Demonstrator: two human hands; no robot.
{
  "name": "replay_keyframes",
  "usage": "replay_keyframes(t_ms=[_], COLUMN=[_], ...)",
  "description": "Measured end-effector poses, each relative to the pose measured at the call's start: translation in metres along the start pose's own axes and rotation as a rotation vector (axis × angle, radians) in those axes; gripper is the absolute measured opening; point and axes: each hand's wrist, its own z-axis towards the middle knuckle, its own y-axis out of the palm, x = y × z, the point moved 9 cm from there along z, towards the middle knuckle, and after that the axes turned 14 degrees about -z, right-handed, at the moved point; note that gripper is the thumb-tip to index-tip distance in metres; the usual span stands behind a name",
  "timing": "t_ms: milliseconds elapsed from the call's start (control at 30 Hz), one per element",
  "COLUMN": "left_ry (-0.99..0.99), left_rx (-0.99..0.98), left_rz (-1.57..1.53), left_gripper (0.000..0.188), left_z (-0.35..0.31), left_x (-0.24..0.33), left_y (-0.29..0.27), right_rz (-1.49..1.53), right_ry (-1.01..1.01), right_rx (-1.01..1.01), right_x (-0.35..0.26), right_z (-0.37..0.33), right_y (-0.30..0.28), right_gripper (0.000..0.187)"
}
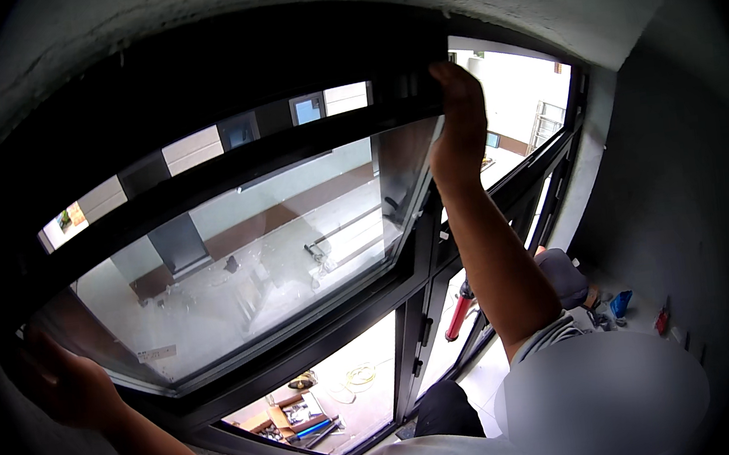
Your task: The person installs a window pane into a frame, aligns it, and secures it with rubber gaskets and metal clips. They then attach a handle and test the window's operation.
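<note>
A dark-framed window sash (308,369) with a large glass pane (254,264) stands tilted before me, within a larger dark window frame (429,300). My right hand (460,126) grips the upper right corner of the sash, its fingers bent over the edge. At the lower left corner, my left hand (68,379) holds the sash's side, with the fingertips partly lost in shadow. A small label (157,354) sticks to the lower left of the pane. Whether the sash is attached to the frame cannot be made out.
Below the sash, outside, lie an open cardboard box (303,411), a blue tube (312,430) and a coiled yellow cord (361,374). A red caulking gun (459,317) shows near the right frame. Tools and a blue packet (621,304) lie by the dark wall (670,215). A blurred patch hides the lower right.
</note>
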Motion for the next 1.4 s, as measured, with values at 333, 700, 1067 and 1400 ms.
replay_keyframes(t_ms=[333,700,1067,1400], left_ry=[-0.091,-0.151,-0.162,-0.245], left_rx=[-0.244,-0.146,-0.095,-0.060], left_rz=[-0.296,-0.565,-0.518,-0.557], left_gripper=[0.045,0.054,0.057,0.057], left_z=[0.050,0.005,-0.003,-0.011], left_x=[0.089,0.116,0.112,0.104], left_y=[0.024,0.060,0.054,0.071], right_rz=[0.273,-0.047,0.039,0.112], right_ry=[0.269,0.156,0.128,0.174], right_rx=[-0.017,0.051,-0.149,-0.147], right_x=[0.012,-0.018,-0.107,-0.116], right_z=[-0.002,-0.007,-0.049,-0.033], right_y=[0.031,0.041,0.044,0.057], right_gripper=[0.058,0.071,0.090,0.089])
